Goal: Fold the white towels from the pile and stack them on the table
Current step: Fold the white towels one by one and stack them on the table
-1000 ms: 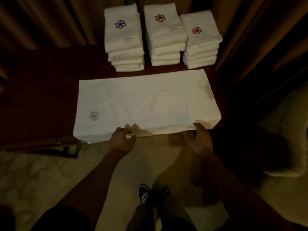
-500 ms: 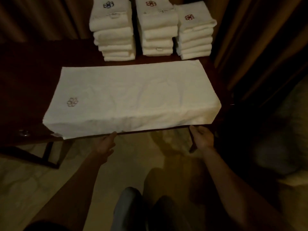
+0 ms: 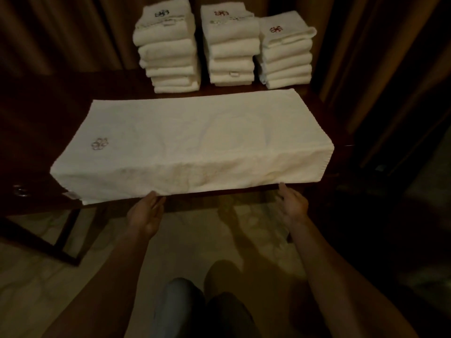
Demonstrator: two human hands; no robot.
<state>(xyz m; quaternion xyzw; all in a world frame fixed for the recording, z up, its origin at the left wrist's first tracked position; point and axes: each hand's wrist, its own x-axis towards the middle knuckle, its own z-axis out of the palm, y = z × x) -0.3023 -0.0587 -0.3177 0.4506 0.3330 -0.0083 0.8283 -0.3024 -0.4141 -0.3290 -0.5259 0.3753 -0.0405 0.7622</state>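
Note:
A white towel [image 3: 185, 140] lies spread lengthwise on the dark wooden table [image 3: 46, 111], a faint flower emblem near its left end. Its near strip hangs over the table's front edge. My left hand [image 3: 146, 213] is below that hanging hem, fingers straight, fingertips touching the hem left of centre. My right hand [image 3: 292, 206] reaches up with straight fingers to the hem near the towel's right end. Behind the towel stand three stacks of folded white towels: a left stack [image 3: 168, 52], a middle stack [image 3: 229, 45] and a right stack [image 3: 285, 52].
Brown curtains [image 3: 61, 32] hang behind the table and down its right side. A metal fitting [image 3: 20, 191] glints on the table's front left. Pale floor [image 3: 36, 276] and my legs [image 3: 195, 311] are below the table edge.
The towel's near edge has come to hang over the table front. Both hands dropped from on top of that edge to beneath the hem, fingers straightened. The view moved closer.

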